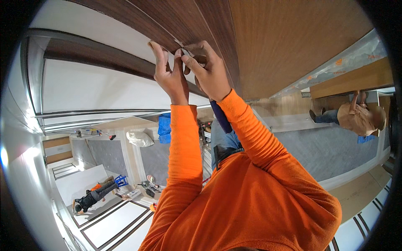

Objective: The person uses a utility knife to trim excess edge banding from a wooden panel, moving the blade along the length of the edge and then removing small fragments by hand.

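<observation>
Hands: two, bare, raised close together, fingertips meeting at the dark brown wood-grain trim. Left hand: thumb upright, index finger extended apart, other fingers bent; cannot tell whether anything is gripped. Right hand: thumb and fingers curled inward toward the left thumb; a pinch on something small is possible, but the fingers hide it, so cannot tell.

Pale sliver: one, thin, narrow, lying on the trim just beyond the fingertips; material unclear. Trim: smooth, streaked grain, at least two thin lengthwise lines.

Sleeves: two, orange, soft knit-like cloth, wrinkled along the forearms.

Right of the trim: one broad, flat, mid-brown wood-grain panel, bordered by crinkled translucent plastic film with orange print. Left: smooth white panel, dark band above it.

Farther out: one blue tarp, folded; one white sack, bulging; one blue stool; grey floor covering. Other people: two, one in dark clothes, one in a tan top.
</observation>
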The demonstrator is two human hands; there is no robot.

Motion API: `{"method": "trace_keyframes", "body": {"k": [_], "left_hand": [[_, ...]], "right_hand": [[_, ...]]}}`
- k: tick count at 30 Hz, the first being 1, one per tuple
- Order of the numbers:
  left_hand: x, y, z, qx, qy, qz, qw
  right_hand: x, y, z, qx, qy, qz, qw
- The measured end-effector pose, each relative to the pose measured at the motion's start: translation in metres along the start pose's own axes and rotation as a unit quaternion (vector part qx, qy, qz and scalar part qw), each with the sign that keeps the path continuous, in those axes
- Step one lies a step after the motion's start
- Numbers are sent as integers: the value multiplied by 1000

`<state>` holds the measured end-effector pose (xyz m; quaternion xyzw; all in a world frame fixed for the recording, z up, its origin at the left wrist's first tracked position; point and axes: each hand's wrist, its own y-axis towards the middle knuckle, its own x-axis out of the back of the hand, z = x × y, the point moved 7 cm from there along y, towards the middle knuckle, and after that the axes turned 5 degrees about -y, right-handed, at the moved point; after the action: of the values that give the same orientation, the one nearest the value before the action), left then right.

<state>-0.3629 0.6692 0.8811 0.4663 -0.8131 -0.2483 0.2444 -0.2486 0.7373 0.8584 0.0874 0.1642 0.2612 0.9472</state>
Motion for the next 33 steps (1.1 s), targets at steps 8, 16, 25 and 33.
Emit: {"method": "trace_keyframes", "body": {"k": [8, 16, 25, 33], "left_hand": [[-1, -2, 3, 2, -18, -6, 1000], [-5, -7, -4, 61, -84, 10, 995], [-4, -1, -5, 69, -110, 15, 991], [-5, -2, -4, 52, -83, 17, 995]], "right_hand": [[-1, 4, -8, 20, 3, 3, 1000], [-2, -3, 1, 37, -30, -67, 997], [-5, 3, -4, -7, 8, -53, 999], [-4, 2, 2, 14, -15, -77, 997]]}}
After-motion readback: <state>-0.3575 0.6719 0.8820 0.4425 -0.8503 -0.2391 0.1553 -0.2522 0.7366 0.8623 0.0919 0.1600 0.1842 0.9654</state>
